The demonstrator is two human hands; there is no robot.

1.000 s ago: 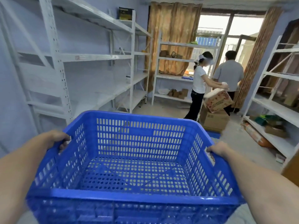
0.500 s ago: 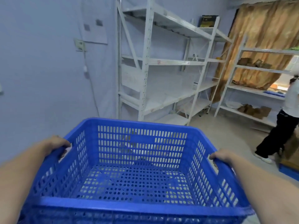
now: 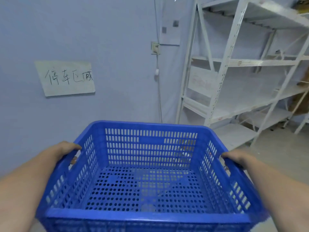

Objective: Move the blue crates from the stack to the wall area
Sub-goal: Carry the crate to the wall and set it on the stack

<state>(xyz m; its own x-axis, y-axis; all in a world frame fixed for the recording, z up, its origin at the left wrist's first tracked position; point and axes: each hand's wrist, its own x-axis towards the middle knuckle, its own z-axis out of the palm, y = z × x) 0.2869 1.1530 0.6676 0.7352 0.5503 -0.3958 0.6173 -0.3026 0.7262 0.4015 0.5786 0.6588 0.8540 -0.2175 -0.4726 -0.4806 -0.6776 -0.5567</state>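
Facing a pale blue wall (image 3: 103, 39), an empty perforated blue plastic crate (image 3: 150, 178) hung between the left hand (image 3: 64, 150) and right hand (image 3: 237, 157), each clenched around a side rim.

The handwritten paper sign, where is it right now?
In the head view, the paper sign is on the wall, upper left, above the left hand and left of the wall socket.

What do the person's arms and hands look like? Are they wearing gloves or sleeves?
No gloves and no sleeves in view. Both forearms are bare right up to the picture's edge. The left hand and right hand are bare too, with no watch or rings that I can see.
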